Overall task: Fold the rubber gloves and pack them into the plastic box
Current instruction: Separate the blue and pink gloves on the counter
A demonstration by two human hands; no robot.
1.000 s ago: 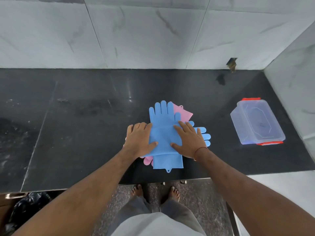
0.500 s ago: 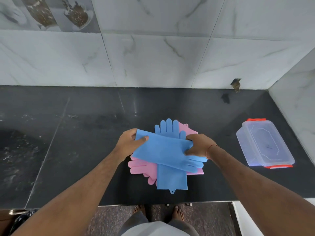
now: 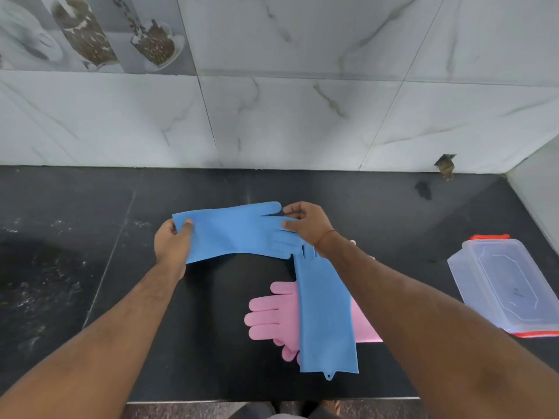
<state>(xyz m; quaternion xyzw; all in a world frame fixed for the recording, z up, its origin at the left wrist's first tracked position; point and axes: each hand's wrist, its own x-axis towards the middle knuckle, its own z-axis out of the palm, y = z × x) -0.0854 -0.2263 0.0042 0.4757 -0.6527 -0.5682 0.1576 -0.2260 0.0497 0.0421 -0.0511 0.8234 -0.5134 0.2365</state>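
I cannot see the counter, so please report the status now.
Left hand and right hand hold one blue glove stretched, lifted. Other gloves on counter. Box shut, empty.

One blue rubber glove [image 3: 236, 229] is up off the counter, stretched flat, cuff at 9 o'clock, fingers at 3, pinched at both ends. 2nd blue glove [image 3: 326, 316] lies flat below it, cuff w/ small tab toward 6, fingers toward 12. Pink gloves [image 3: 275, 319] lie under that one, fingers pointing to 9. Clear plastic box [image 3: 508, 285], lid on, orange clips, sits well apart at 3 o'clock.
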